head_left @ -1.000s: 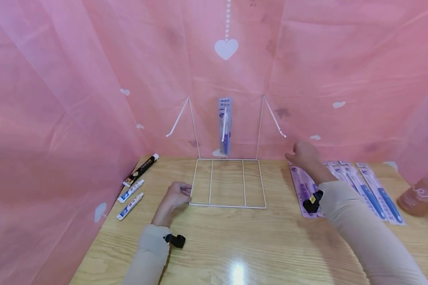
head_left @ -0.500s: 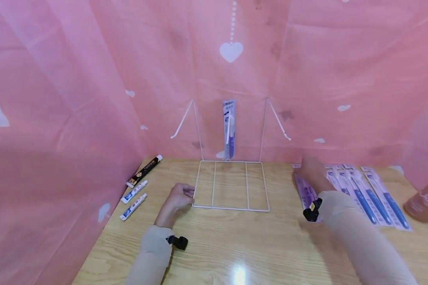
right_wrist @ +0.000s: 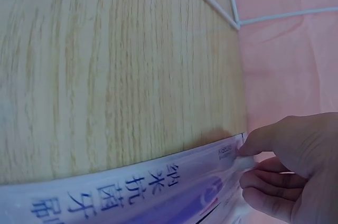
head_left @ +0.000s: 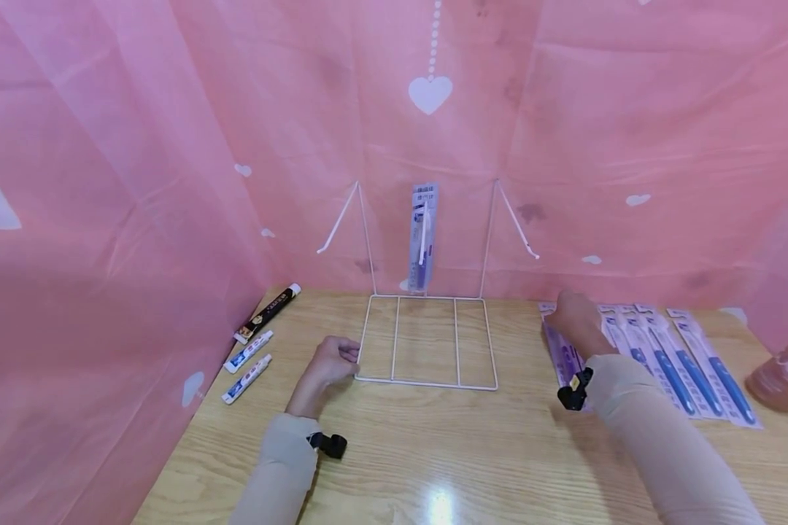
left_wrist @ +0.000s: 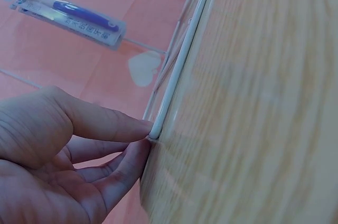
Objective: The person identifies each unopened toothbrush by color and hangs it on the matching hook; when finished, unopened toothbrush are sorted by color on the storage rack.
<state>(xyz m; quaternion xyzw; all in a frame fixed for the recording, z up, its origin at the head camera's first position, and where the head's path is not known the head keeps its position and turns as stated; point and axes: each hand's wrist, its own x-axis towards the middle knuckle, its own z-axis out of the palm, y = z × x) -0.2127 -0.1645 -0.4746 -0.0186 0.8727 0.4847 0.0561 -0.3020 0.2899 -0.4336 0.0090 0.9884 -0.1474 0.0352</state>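
Observation:
My left hand [head_left: 328, 362] pinches the near left corner of a white wire display rack [head_left: 427, 384] between thumb and fingers; the left wrist view shows the thumb on the wire [left_wrist: 171, 89]. A packaged toothbrush [head_left: 422, 275] hangs on the rack's middle hook. At the right, my right hand [head_left: 576, 321] is at the far end of the purple packaged toothbrushes. Close up, its thumb and curled fingers pinch the top end of one packaged toothbrush [right_wrist: 169, 195], which lies on the table. The right hand and wrist partly cover these packs in the head view.
Packaged blue toothbrushes [head_left: 675, 379] lie in a row to the right, beside a brownish translucent container [head_left: 781, 375]. A black toothpaste tube [head_left: 267, 313] and two small white-and-blue tubes [head_left: 248, 351] lie at the left. Pink cloth [head_left: 565, 146] hangs behind the table.
My right hand has come down onto the far end of the purple toothbrush packs and taken hold of one. The left hand stays on the rack corner. The hanging toothbrush has turned slightly.

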